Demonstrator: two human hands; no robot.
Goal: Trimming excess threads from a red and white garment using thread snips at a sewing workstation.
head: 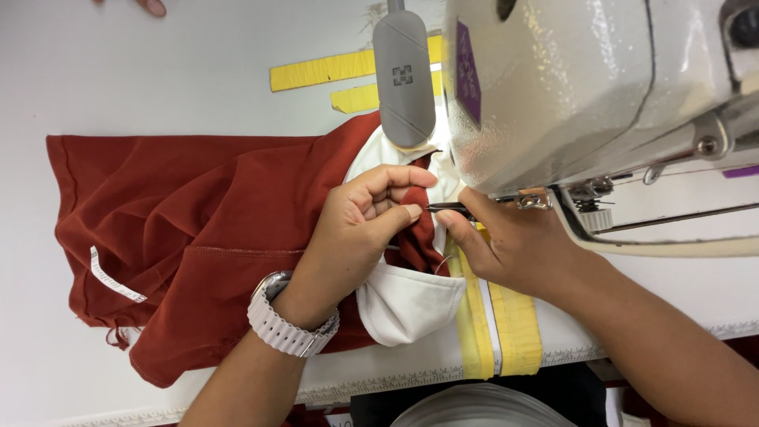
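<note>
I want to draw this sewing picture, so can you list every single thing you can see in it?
Garment: one, rust-red, spread on the table's left.
Pocket lining: one, white, under the hands.
Label: one, white, on the garment's left.
Tape strips: several, yellow, top middle and front edge.
Sewing machine: one, cream, upper right.
Small tool: one, dark, pinched at the fabric.
Table: one, white.
Watch: one, white, left wrist.
Left hand: gripping red fabric.
Right hand: holding the tool.
</note>
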